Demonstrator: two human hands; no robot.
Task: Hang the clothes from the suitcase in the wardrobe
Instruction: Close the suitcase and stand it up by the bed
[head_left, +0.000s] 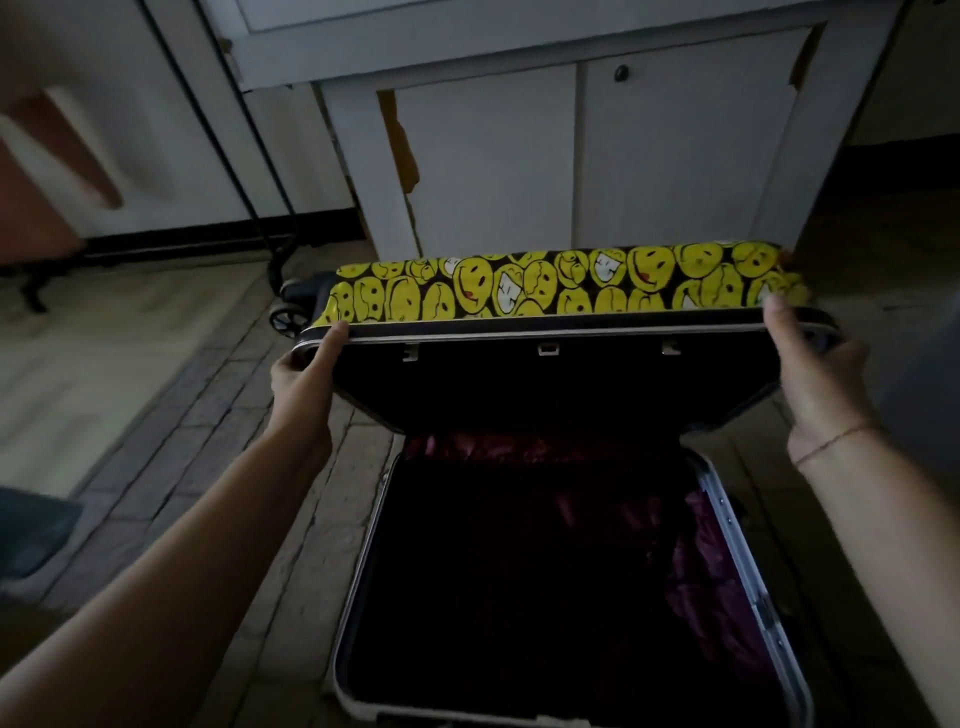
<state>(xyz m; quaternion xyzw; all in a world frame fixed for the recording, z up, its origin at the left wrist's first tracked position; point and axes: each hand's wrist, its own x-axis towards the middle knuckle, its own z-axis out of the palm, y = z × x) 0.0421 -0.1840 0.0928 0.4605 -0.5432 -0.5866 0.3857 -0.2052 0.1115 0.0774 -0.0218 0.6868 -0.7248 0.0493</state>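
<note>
A suitcase lies on the tiled floor with its lid raised partway; the lid wears a yellow smiley-face cover. My left hand grips the lid's left corner, thumb on the metal rim. My right hand grips the right corner the same way. The lower shell has a silver frame and a dark inside. Dark red and purple clothes lie in it, dim and hard to make out. The wardrobe is not clearly in view.
A white cabinet with two lower doors and a small knob stands right behind the lid. A black metal stand with wheels is at the left of the suitcase. A pale rug covers the floor at the left.
</note>
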